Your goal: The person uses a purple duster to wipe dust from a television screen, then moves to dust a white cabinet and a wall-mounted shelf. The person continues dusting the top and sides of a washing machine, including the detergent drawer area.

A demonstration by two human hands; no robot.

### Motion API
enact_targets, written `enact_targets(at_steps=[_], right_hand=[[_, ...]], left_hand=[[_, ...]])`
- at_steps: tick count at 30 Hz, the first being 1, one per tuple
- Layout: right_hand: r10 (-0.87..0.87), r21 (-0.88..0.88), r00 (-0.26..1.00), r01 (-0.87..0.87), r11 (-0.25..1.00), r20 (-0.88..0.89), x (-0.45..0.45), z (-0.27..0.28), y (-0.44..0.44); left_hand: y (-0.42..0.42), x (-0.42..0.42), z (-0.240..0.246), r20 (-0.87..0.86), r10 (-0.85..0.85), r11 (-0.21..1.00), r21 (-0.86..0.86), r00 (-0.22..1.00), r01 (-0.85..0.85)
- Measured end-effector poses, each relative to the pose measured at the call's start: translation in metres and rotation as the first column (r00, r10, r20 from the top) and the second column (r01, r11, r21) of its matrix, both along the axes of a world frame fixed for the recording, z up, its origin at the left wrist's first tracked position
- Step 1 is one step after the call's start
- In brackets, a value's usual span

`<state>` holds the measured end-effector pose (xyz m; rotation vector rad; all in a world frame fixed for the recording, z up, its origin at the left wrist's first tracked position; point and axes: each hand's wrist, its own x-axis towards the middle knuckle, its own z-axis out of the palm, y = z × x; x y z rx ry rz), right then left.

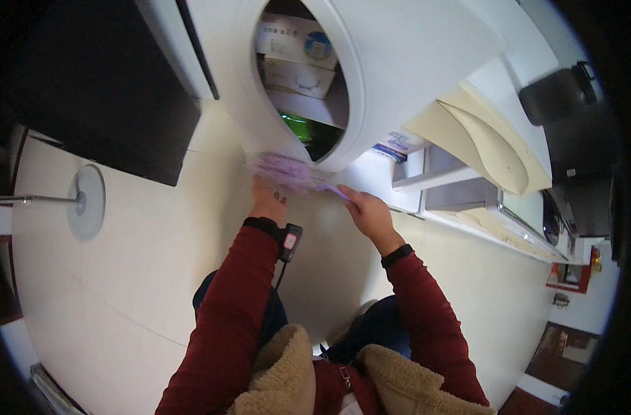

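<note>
My right hand (370,211) grips the thin purple handle (334,190) of a fluffy duster. Its lilac head (282,168) is blurred and lies against or close to the lower edge of a white cabinet panel (398,57). Just below the duster head is my left hand (268,199), fingers apart, with nothing seen in it. Whether its fingertips touch the fibres cannot be made out. Through the pointed oval opening in the panel, white cardboard boxes (297,78) and a shiny green package (298,127) show on shelves.
A large black panel (103,93) stands at the upper left. Below it, a round metal base (87,202) carries a pole. To the right, a white drawer unit (450,171) has cream curved-handle fronts. Pale flooring (139,270) spreads around my legs.
</note>
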<state>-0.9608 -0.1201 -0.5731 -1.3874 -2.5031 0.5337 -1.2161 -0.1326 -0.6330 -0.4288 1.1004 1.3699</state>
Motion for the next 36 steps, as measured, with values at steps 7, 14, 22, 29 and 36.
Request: enact_targets(at_steps=[7, 14, 22, 29, 36], right_hand=[[-0.216, -0.081, 0.851, 0.288, 0.954, 0.478, 0.054, -0.011, 0.006], [-0.451, -0.102, 0.683, 0.606, 0.789, 0.575, 0.161, 0.017, 0.003], [-0.646, -0.317, 0.760, 0.631, 0.708, 0.070, 0.239, -0.045, -0.010], [0.167, -0.371, 0.833, 0.048, 0.928, 0.528, 0.150, -0.115, -0.036], [-0.455, -0.212, 0.873, 0.485, 0.848, 0.179, 0.157, -0.088, -0.026]], left_hand=[[0.007, 0.019, -0.005, 0.001, -0.083, 0.996, -0.021, 0.997, 0.083], [0.003, 0.037, 0.013, -0.072, -0.250, 0.966, 0.051, 0.965, 0.254], [0.011, 0.082, 0.045, -0.263, -0.529, 0.803, 0.152, 0.807, 0.576], [0.032, 0.146, 0.033, -0.185, -0.610, 0.752, 0.170, 0.770, 0.637], [0.039, 0.162, 0.030, -0.244, -0.558, 0.805, 0.074, 0.793, 0.589]])
